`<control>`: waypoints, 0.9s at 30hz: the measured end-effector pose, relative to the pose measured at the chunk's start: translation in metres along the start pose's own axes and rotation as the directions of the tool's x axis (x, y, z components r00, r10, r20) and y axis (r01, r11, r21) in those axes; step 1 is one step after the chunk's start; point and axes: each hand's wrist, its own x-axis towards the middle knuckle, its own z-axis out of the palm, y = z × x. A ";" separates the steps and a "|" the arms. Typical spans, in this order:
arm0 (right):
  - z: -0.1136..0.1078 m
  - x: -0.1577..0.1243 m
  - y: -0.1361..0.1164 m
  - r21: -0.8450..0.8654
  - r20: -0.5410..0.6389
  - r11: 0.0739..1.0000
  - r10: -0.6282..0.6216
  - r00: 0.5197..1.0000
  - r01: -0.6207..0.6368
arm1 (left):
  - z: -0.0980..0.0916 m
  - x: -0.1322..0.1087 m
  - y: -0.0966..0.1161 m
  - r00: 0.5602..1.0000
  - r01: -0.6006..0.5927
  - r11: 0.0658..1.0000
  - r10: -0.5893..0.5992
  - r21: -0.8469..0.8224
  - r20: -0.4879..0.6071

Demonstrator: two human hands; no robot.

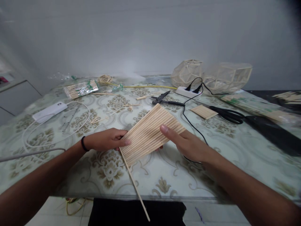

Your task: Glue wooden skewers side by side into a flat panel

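A flat panel of bamboo sticks (pixel 150 133) joined side by side is held just above the table's near middle. My left hand (pixel 107 140) grips its left edge, thumb on top. My right hand (pixel 185 142) holds its right edge, fingers laid over the sticks. One long loose stick (pixel 135 185) runs from under the panel's lower left corner out past the table's front edge.
On the patterned tablecloth (pixel 164 175) lie a black cutter (pixel 162 99), black scissors (pixel 229 114), a small stick panel (pixel 203 111), a white power strip (pixel 188 92) with black cables, stick bundles (pixel 81 88), a white adapter (pixel 49 111) and two stick-frame lampshades (pixel 187 72).
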 end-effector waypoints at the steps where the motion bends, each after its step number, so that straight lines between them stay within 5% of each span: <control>1: 0.000 0.000 0.000 0.005 0.015 1.000 -0.010 1.000 0.010 | 0.000 0.000 0.000 1.000 -0.003 1.000 0.003 0.007 0.002; 15: 0.003 -0.002 0.005 -0.154 -0.003 0.982 0.110 0.994 -0.109 | 0.000 0.001 -0.001 1.000 0.005 1.000 -0.005 0.024 0.008; 27: 0.001 -0.003 0.006 -0.231 0.006 0.969 0.096 0.995 -0.092 | 0.000 0.001 0.001 1.000 0.002 0.999 -0.002 0.039 0.007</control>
